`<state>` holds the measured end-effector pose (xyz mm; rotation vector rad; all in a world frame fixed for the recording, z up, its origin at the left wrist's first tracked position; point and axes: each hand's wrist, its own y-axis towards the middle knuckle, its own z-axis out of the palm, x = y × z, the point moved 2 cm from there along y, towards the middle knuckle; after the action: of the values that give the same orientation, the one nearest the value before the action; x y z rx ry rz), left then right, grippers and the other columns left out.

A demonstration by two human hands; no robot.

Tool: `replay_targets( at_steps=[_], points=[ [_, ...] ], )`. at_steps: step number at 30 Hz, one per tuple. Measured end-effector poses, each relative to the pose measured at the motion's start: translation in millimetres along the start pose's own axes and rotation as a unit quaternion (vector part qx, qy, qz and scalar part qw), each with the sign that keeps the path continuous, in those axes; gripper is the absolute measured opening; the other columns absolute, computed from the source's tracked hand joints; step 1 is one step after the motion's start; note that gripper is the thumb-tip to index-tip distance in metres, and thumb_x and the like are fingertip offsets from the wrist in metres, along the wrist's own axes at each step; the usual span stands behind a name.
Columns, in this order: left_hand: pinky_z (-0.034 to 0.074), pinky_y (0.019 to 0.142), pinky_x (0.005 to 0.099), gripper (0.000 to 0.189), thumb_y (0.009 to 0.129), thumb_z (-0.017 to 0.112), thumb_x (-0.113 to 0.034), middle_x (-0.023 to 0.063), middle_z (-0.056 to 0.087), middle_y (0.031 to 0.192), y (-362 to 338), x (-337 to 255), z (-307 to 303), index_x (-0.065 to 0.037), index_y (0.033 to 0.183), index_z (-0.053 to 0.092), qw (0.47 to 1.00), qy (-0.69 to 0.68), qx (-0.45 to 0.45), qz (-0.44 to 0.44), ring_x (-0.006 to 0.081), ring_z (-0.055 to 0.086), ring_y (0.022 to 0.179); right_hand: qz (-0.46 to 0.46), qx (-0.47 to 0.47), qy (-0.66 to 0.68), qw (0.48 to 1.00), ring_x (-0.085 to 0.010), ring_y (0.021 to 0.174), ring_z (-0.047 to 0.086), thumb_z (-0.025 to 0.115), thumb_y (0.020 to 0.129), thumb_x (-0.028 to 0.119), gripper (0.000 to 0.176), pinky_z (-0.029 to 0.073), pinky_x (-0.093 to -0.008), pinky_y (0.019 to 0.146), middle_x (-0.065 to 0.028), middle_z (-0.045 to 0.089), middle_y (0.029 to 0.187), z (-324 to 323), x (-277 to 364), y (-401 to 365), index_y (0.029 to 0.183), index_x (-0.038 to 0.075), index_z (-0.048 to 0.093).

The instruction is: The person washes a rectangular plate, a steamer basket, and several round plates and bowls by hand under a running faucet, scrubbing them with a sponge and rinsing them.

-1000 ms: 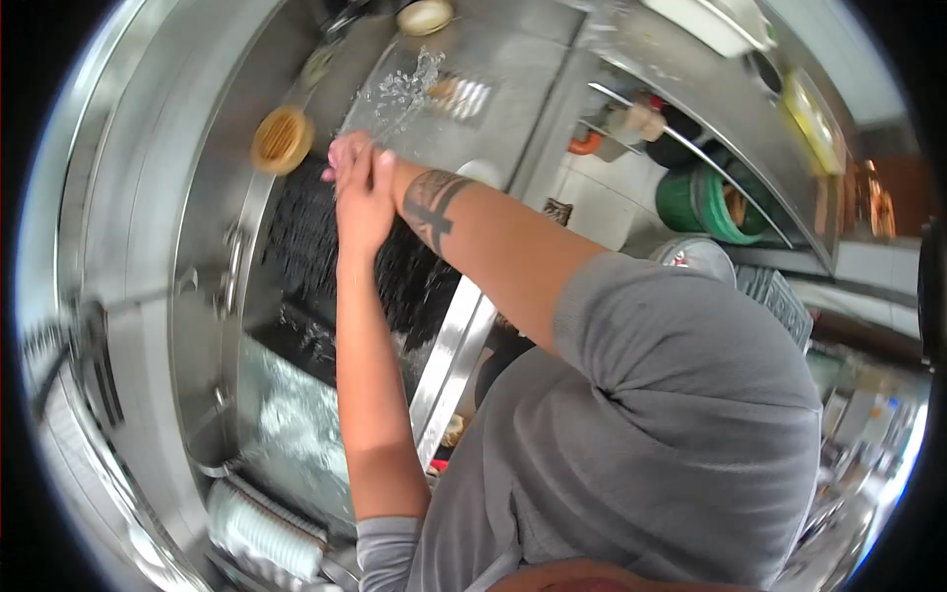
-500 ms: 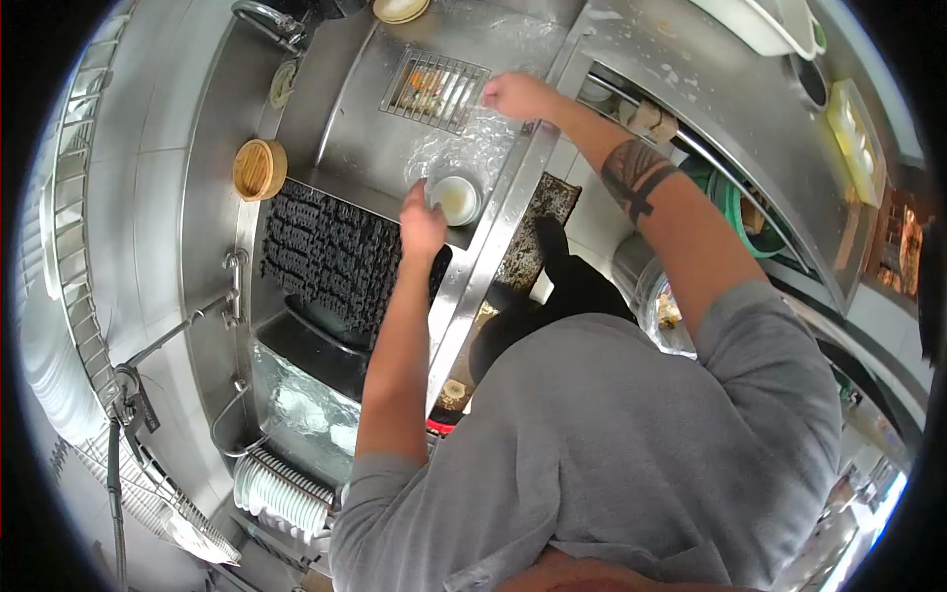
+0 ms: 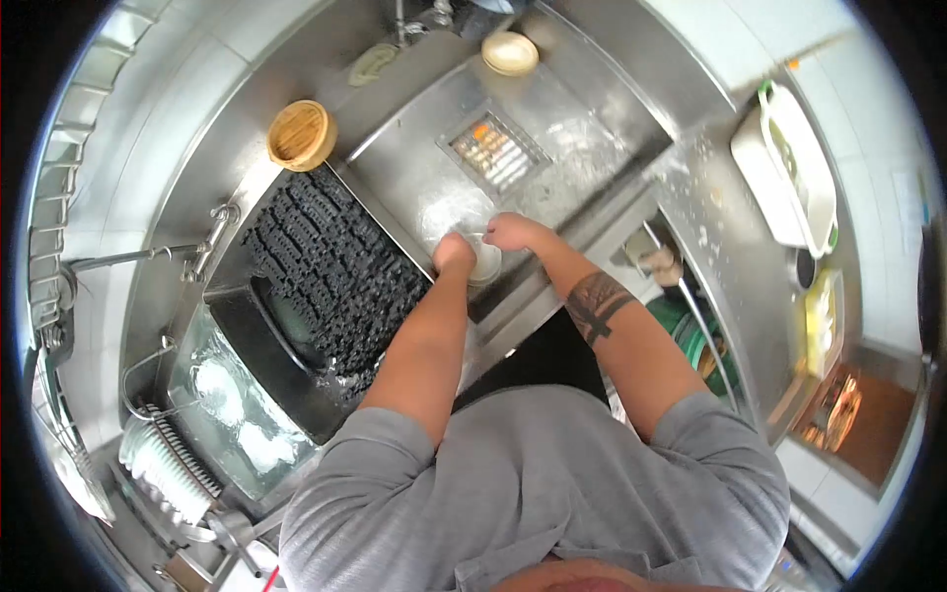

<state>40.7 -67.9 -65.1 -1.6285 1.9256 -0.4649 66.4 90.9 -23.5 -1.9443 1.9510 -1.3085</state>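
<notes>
In the head view, a small white bowl (image 3: pixel 484 264) stands at the near edge of the metal sink basin (image 3: pixel 409 148). My left hand (image 3: pixel 455 254) is closed on the bowl's left side. At the bowl's far right rim, my right hand (image 3: pixel 514 232) is closed with the fingers pinched together. Whatever those fingers hold is hidden or too small to make out. Part of the bowl is covered by both hands. Just beyond them is a drain grate (image 3: pixel 495 151) with food scraps showing between its bars.
A bamboo steamer (image 3: pixel 302 135) sits at the left rim, beside a bumpy black mat (image 3: pixel 330 257). Farther left are a water-filled sink (image 3: pixel 232 400) and racked white plates (image 3: pixel 168 464). Light round dishes (image 3: pixel 510 53) lie at the back. A white tub (image 3: pixel 784 168) stands right.
My right hand has come back from beside the drain grate to the bowl's rim. My left hand stays at the bowl. The camera view has turned and shifted.
</notes>
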Motion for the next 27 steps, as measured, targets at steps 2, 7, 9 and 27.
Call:
replay_targets(
  at_steps=[2, 7, 9, 27],
  points=[
    [0.057, 0.096, 0.0420, 0.032, 0.092, 0.061, -0.014, 0.0224, 0.070, 0.123, 13, 3, -5, 0.001, 0.119, 0.069, 0.996, -0.061, -0.036, -0.055, 0.0344, 0.070, 0.114, 0.004, -0.041, -0.002, 0.999, -0.0403, 0.101, 0.067, 0.061, 0.093, 0.033, 0.035, 0.052, -0.0462, 0.089, -0.0217, 0.072, 0.109, -49, 6, -3, 0.108, 0.005, 0.074],
    [0.057, 0.091, 0.0480, 0.026, 0.088, 0.063, -0.015, 0.0274, 0.072, 0.107, 58, 7, -35, 0.002, 0.104, 0.072, 0.958, -0.202, -0.156, -0.127, 0.0414, 0.071, 0.103, -0.184, -0.339, 0.184, 0.904, -0.0262, 0.093, 0.071, 0.064, 0.098, 0.024, 0.021, 0.054, -0.0376, 0.084, -0.0148, 0.074, 0.101, -234, 23, -10, 0.108, 0.007, 0.072],
    [0.056, 0.089, 0.0500, 0.025, 0.087, 0.063, -0.015, 0.0287, 0.072, 0.104, 81, 5, -52, 0.002, 0.104, 0.071, 0.945, -0.222, -0.197, -0.137, 0.0438, 0.070, 0.101, -0.249, -0.439, 0.197, 0.841, -0.0289, 0.094, 0.071, 0.067, 0.096, 0.024, 0.021, 0.055, -0.0386, 0.085, -0.0162, 0.074, 0.101, -302, 23, 2, 0.108, 0.007, 0.072],
    [0.056, 0.086, 0.0500, 0.034, 0.080, 0.052, 0.000, 0.0295, 0.071, 0.098, 145, -98, -234, 0.002, 0.113, 0.063, 0.895, -0.178, -0.408, -0.009, 0.0461, 0.069, 0.095, -0.077, -0.394, 0.027, 0.915, -0.0406, 0.121, 0.063, 0.066, 0.077, 0.022, 0.058, 0.052, -0.0448, 0.100, -0.0256, 0.065, 0.129, -453, -16, 180, 0.130, 0.001, 0.061]
  ],
)
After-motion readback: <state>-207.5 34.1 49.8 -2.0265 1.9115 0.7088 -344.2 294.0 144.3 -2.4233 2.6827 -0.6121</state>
